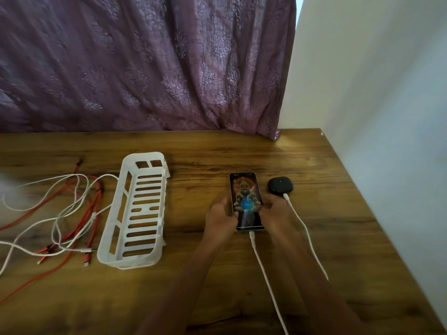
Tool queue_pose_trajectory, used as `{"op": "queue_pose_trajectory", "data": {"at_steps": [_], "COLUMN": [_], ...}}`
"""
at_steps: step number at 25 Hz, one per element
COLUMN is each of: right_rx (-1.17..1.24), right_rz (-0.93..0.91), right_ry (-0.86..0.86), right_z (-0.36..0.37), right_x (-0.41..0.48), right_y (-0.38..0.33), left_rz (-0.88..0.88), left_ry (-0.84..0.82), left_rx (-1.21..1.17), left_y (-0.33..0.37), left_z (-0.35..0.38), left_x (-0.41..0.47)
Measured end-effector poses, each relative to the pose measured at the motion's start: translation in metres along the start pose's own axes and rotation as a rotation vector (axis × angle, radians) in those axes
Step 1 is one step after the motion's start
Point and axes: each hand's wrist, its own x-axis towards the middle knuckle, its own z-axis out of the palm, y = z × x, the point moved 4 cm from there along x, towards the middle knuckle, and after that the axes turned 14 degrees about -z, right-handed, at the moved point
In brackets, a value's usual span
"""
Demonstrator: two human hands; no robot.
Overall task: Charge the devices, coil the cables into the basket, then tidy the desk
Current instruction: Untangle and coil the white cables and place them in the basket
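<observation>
A phone (pixel 244 189) lies face up on the wooden desk (pixel 242 274), its screen lit, with a white cable (pixel 266 279) plugged into its near end. My left hand (pixel 221 217) grips the phone's left edge and my right hand (pixel 275 211) grips its right edge. Just right of the phone sits a black earbuds case (pixel 280 185) showing a green light, with a second white cable (pixel 307 235) plugged in. A white slotted basket (pixel 137 211) stands empty to the left. Loose red cables (pixel 79 228) and white cables (pixel 36 224) lie tangled at the far left.
A purple patterned curtain (pixel 145 64) hangs behind the desk. A white wall (pixel 387 117) runs along the desk's right edge. Bare wood lies between the basket and the phone and along the near edge.
</observation>
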Motion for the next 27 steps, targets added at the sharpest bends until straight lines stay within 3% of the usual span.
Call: {"op": "queue_pose_trajectory", "data": {"at_steps": [7,15,21,27], "right_rx": [-0.074,-0.019,-0.097,-0.397], "right_rz": [-0.160,-0.409,-0.671,-0.847], "right_ry": [0.172,0.226,0.139,-0.181], "right_z": [0.036,0.136,0.208,0.266], "right_x": [-0.057,-0.155,-0.195,-0.163], "right_y": [-0.055,-0.124,-0.172,-0.199], "left_rz": [0.123,0.353,0.344,0.319], "left_ry": [0.101,0.259,0.464,0.573], "left_rx": [0.186,0.095,0.110,0.103], "left_y": [-0.037,-0.112,-0.153,-0.160], "left_z": [-0.066,-0.190,-0.268,-0.313], "left_x": [-0.047,-0.106,-0.109,-0.082]}}
